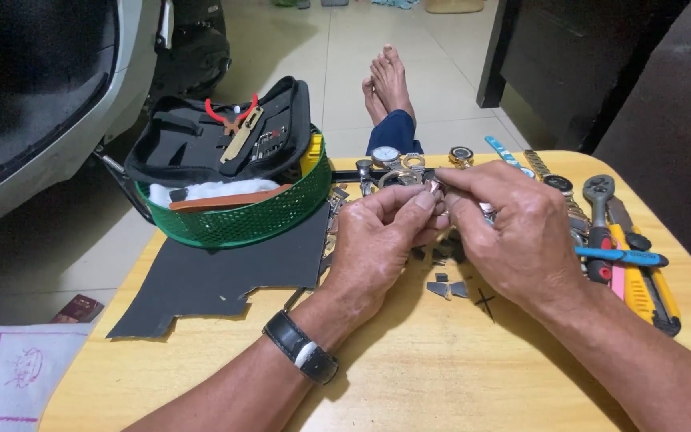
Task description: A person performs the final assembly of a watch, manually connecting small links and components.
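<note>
Both my hands meet above the middle of a round wooden table (409,376). My left hand (381,240), with a black wristband behind it, pinches a small silvery metal part (435,186) between thumb and forefinger. My right hand (513,228) grips the same small part from the right, fingertips touching the left hand's. A bit of metal watch band (487,211) shows under my right fingers. Small dark cut pieces (447,288) lie on the table below the hands.
A green mesh basket (241,220) holds a black tool case and white cloth at left, on a black sheet (225,280). Several watches (397,160) lie at the far edge. A ratchet, utility knives and a blue tool (625,258) lie at right. My bare feet (389,80) rest on the tiled floor.
</note>
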